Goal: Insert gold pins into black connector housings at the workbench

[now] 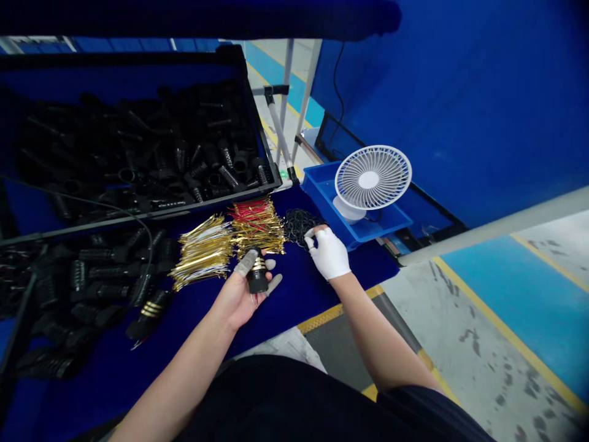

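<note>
My left hand (243, 288), with grey finger cots, is wrapped round a black cylindrical part with gold rings (257, 276). Thin wire ends poke out below that part. In a white glove, my right hand (327, 253) pinches at the near right edge of a heap of black rings (297, 224); whatever is between its fingertips is hidden. Just beyond my left hand are a bundle of gold and white wires (202, 252) and a bundle of gold and red wires (257, 227). A similar black part with gold rings (154, 307) rests on the blue table at left.
A large black-rimmed bin (138, 215) of black ribbed parts stands at the back left. More black parts (105, 270) lie before it. At the right, a white fan (372, 178) stands in a blue tray (381, 230). Pale posts (278, 123) rise behind.
</note>
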Tool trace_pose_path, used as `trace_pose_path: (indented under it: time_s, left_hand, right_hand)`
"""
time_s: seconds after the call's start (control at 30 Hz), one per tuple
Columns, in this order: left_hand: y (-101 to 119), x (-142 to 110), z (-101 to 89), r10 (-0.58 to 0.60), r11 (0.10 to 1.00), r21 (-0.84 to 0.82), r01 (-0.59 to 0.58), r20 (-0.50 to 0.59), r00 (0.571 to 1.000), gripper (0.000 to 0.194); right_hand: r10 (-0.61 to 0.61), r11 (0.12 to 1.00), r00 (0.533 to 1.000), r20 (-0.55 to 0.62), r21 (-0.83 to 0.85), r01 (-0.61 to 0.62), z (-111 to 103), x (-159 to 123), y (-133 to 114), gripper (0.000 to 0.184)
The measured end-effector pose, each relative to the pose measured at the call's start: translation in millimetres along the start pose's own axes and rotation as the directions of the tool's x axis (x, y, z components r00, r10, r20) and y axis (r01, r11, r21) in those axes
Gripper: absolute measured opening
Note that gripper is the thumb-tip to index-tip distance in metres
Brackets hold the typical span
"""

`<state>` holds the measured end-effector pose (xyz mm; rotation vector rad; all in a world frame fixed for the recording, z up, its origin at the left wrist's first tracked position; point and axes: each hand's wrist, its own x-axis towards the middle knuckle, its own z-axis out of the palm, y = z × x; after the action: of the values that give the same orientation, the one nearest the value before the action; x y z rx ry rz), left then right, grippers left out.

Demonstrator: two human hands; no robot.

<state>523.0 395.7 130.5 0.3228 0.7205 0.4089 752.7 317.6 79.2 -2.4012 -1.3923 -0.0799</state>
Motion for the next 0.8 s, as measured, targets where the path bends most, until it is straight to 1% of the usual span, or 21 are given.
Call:
trace_pose_path:
  time_s: [0.07,0.13,0.2,0.27,0.3,0.33,0.37,0.43,0.47,0.5,0.53,0.57,0.63,0.7,0.73,0.8]
  left_hand:
    - [-2,3,-0.6,-0.007,1.0,-0.024,0.005,-0.05,0.999,0.027]
    - [-4,4,1.4,-0.024,0.999,-0.035,0.022,-0.06,0.998,0.027]
    - [-6,3,4.2,-0.038,0.999,-0.035,0.036,-0.041,0.998,0.027]
    - [-7,3,5.8,-0.06,0.998,-0.027,0.06,-0.001,0.998,0.027]
    - [-8,3,5.7,-0.072,0.997,-0.02,0.073,0.022,0.997,0.027]
    - [-8,4,5.0,-0.083,0.997,-0.009,0.083,0.043,0.996,0.027]
    - [-10,4,3.8,-0.088,0.996,0.005,0.088,0.056,0.995,0.028]
    - [-13,6,0.8,-0.066,0.997,0.033,0.064,0.047,0.997,0.028]
    - [-15,8,-0.4,-0.036,0.998,0.051,0.034,0.031,0.999,0.028]
    - [-17,8,-1.2,0.004,0.997,0.075,-0.005,0.012,1.0,0.03]
    - [-19,9,-1.4,0.052,0.993,0.108,-0.051,-0.006,0.999,0.033]
    - [-21,9,-0.8,0.104,0.983,0.153,-0.1,-0.02,0.994,0.038]
    - [-25,7,1.9,0.208,0.946,0.258,-0.194,-0.026,0.978,0.053]
    - [-27,5,5.4,0.31,0.893,0.346,-0.289,-0.006,0.951,0.063]
    - [-28,4,6.8,0.356,0.864,0.377,-0.333,0.01,0.934,0.065]
    - [-28,2,8.4,0.426,0.815,0.414,-0.406,0.047,0.903,0.064]
  right_hand:
    - [-0.013,1.0,0.999,0.033,-0.018,0.014,-1,0,0,0.016]
    - [-0.019,0.996,0.994,0.104,-0.082,0.028,-3,-3,-3,0.017]
    - [-0.048,0.99,0.983,0.177,-0.121,0.07,-5,-7,-8,0.016]
    - [-0.12,0.986,0.966,0.23,-0.082,0.142,-7,-11,-10,0.014]
    - [-0.158,0.984,0.959,0.234,-0.039,0.172,-8,-13,-9,0.013]
    - [-0.186,0.982,0.96,0.212,0.011,0.188,-10,-14,-6,0.013]
    - [-0.195,0.98,0.968,0.158,0.064,0.187,-12,-15,-3,0.014]
    - [-0.162,0.97,0.986,-0.032,0.181,0.165,-17,-15,4,0.015]
    - [-0.128,0.955,0.981,-0.147,0.25,0.162,-20,-16,5,0.016]
    - [-0.09,0.929,0.964,-0.25,0.327,0.171,-23,-17,4,0.015]
    - [-0.054,0.892,0.943,-0.329,0.408,0.193,-26,-19,2,0.013]
    - [-0.029,0.847,0.926,-0.378,0.483,0.224,-28,-22,-4,0.011]
    - [-0.029,0.755,0.912,-0.408,0.589,0.288,-31,-32,-19,0.009]
    - [-0.091,0.694,0.906,-0.413,0.626,0.355,-31,-43,-36,0.014]
    - [-0.126,0.68,0.899,-0.419,0.623,0.385,-30,-47,-43,0.016]
    - [-0.171,0.681,0.888,-0.426,0.6,0.419,-27,-53,-53,0.016]
